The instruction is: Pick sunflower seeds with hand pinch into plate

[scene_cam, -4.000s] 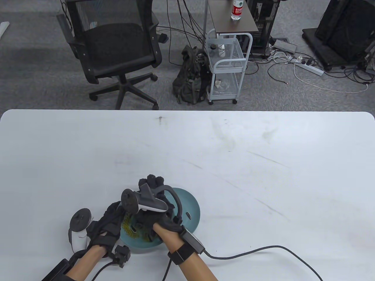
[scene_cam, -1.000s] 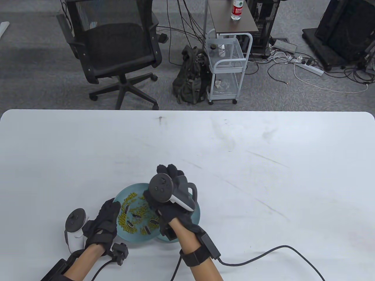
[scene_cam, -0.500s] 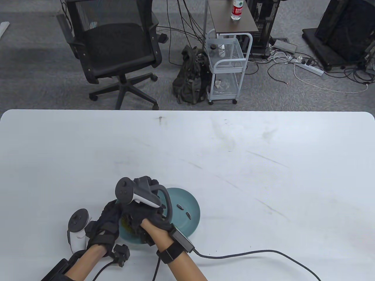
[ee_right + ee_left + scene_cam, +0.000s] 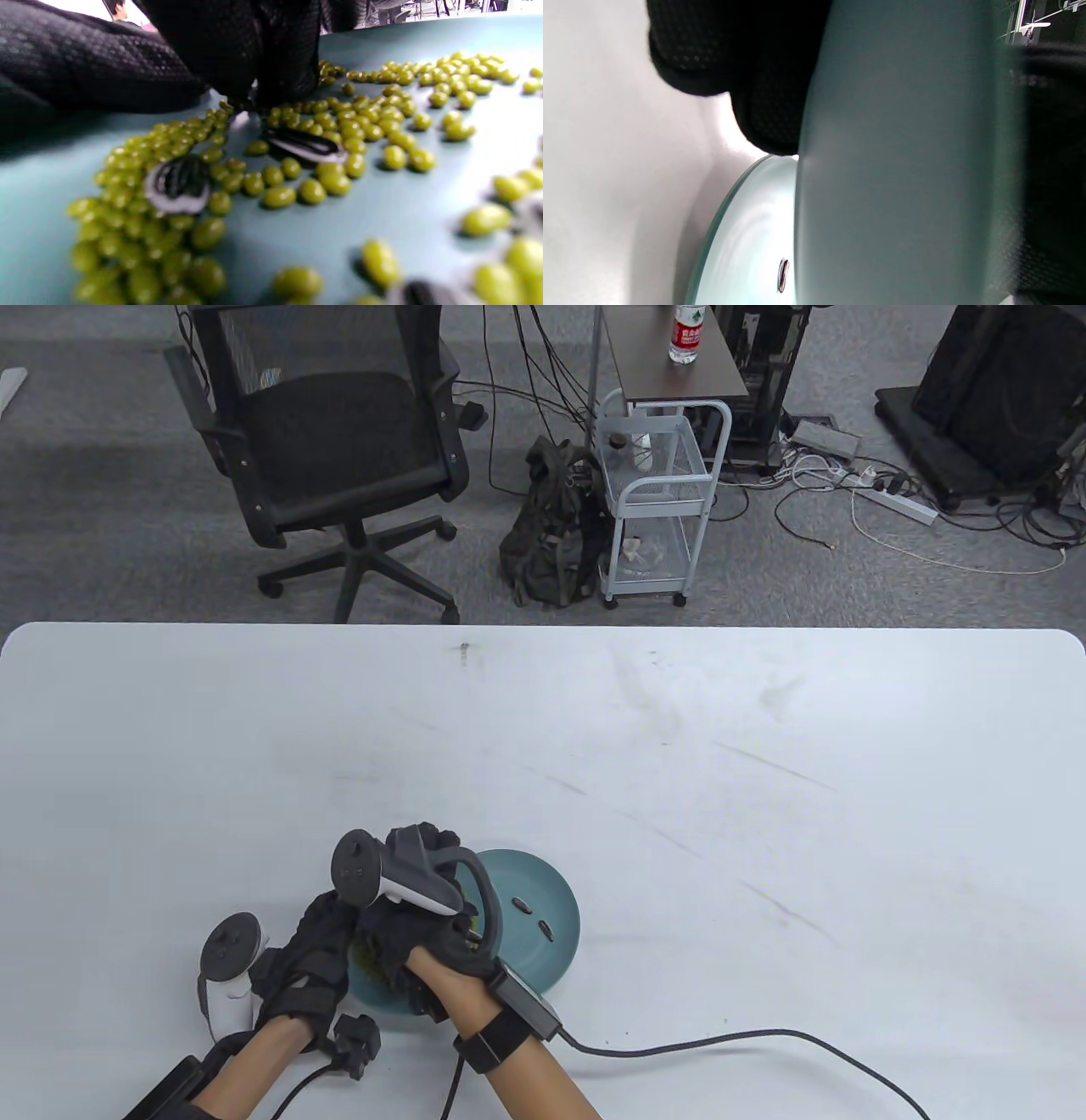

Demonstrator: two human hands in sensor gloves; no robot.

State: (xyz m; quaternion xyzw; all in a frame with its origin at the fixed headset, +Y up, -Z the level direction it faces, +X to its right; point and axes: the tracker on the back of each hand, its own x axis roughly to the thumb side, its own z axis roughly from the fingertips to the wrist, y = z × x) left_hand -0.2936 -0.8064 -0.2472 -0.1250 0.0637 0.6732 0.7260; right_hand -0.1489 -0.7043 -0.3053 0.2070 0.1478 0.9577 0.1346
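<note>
A teal plate [image 4: 379, 994] of green beans [image 4: 331, 127] and striped sunflower seeds [image 4: 306, 146] sits at the table's near edge. My right hand [image 4: 399, 937] covers it. In the right wrist view its thumb and forefinger [image 4: 250, 103] press together on the pale end of a seed among the beans. My left hand [image 4: 318, 950] grips this plate's left rim; the plate wall [image 4: 903, 169] fills the left wrist view. A second teal plate [image 4: 564, 899] lies just right, partly under the first, with two seeds [image 4: 523, 906] in it.
The white table [image 4: 679, 780] stretches far and right of the plates. A black cable [image 4: 747, 1039] runs from my right wrist along the near edge. An office chair [image 4: 331, 449] and a wire cart [image 4: 653, 500] stand on the floor beyond the table.
One second ago my right hand was over the right plate. It has swung back left over the bean plate and its fingers are down among the beans. My left hand has stayed on the rim.
</note>
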